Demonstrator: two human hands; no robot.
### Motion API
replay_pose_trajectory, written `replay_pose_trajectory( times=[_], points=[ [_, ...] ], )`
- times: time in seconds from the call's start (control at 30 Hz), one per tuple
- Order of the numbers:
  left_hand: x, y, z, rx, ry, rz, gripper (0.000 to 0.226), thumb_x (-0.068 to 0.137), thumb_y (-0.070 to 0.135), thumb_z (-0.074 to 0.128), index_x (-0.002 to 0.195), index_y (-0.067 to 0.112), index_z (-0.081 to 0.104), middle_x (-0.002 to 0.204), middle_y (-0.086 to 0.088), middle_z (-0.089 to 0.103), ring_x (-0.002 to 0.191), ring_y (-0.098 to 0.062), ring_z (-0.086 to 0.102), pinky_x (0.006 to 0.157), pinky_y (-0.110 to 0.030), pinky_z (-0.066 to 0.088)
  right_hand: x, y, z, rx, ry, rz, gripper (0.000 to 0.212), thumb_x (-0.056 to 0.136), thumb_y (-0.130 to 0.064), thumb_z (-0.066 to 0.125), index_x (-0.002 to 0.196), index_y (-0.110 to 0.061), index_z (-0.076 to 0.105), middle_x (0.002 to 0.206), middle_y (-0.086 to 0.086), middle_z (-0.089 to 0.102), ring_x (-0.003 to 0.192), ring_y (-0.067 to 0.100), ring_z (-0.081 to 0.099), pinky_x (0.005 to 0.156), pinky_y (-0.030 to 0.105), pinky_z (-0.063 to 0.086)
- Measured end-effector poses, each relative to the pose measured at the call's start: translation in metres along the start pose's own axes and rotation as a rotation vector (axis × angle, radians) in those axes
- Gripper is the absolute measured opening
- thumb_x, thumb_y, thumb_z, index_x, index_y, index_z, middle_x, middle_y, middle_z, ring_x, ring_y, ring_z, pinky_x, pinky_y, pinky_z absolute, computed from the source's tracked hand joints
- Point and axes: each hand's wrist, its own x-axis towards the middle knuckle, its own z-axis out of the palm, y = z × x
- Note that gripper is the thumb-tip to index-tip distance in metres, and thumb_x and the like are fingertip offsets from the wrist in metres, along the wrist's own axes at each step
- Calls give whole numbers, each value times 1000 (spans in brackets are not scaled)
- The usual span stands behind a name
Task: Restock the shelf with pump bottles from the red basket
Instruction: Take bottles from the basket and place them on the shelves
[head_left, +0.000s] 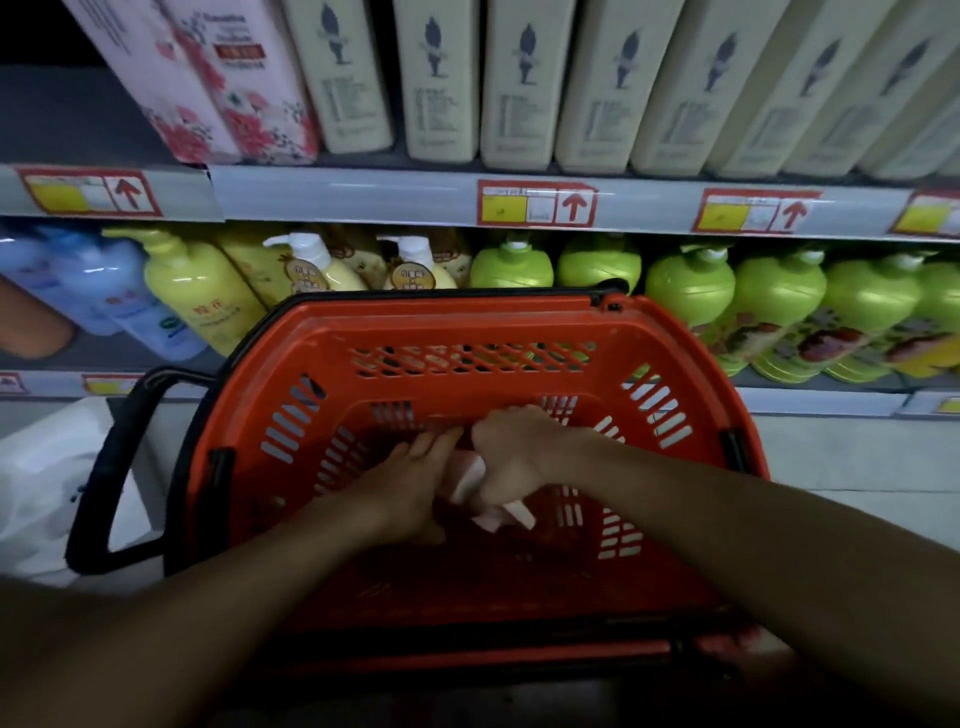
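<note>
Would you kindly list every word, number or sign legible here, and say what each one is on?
Red upward arrow: on each shelf price tag.
Price figures on those tags: too blurred to read.
Print and dark emblem on the cream bottles: too small to read.
Red label on the pink floral bottle: blurred.
Characters on the yellow pump bottle and the round gold stickers: not readable.
Nothing else reads.

Basket (332, 358): red plastic w/ slotted and lattice cut-outs, black handle (111, 467) and black rim trim. Upper shelf: cream bottles (441, 78) w/ dark grey emblem, pink bottles (234, 78) w/ red floral print; shelf-edge tags (536, 203) red-bordered, yellow/white panels, red arrow. Lower shelf: pale blue bottles (98, 291), yellow bottles (200, 291), lime-green pump bottles (774, 296) w/ multicolour floral labels.
</note>
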Motion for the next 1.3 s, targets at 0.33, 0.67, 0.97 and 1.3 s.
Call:
replay_pose_trajectory(
  times=[0.33, 0.67, 0.97, 1.3],
  points=[
    [-28, 33, -4, -811, 251, 256, 79, 58, 7, 94, 121, 30, 53, 114, 6, 73, 107, -6, 68, 96, -36, 55, -93, 16, -81, 766, -157, 371, 42, 88, -47, 67, 94, -6, 72, 80, 16, 68, 64, 22, 68, 68, 34, 62],
    [-64, 64, -81, -1299, 307, 344, 57, 74, 15, 85, 125, 29, 65, 109, 1, 78, 109, -14, 71, 89, -24, 56, -152, 47, -67, 1334, 346, 87, 58, 95, -58, 50, 124, -11, 67, 121, 15, 72, 109, 26, 69, 101, 50, 52],
    [-82, 85, -98, -1748, 114, 337, 51, 85, 33, 62, 128, 5, 65, 123, -19, 71, 121, -34, 65, 107, -45, 48, -142, -32, -41, 1151, 915, 208, 64, 55, -59, 90, 97, -17, 63, 88, -1, 75, 81, 14, 73, 69, 31, 56],
    [-89, 61, -125, -1911, 343, 232, 70, 63, 70, 71, 108, 17, 77, 94, -13, 74, 84, -30, 70, 86, -46, 56, -132, -45, -37, 1574, 503, -83, 48, 77, -43, 84, 117, -22, 71, 119, 13, 72, 107, 26, 72, 91, 40, 59]
  ],
)
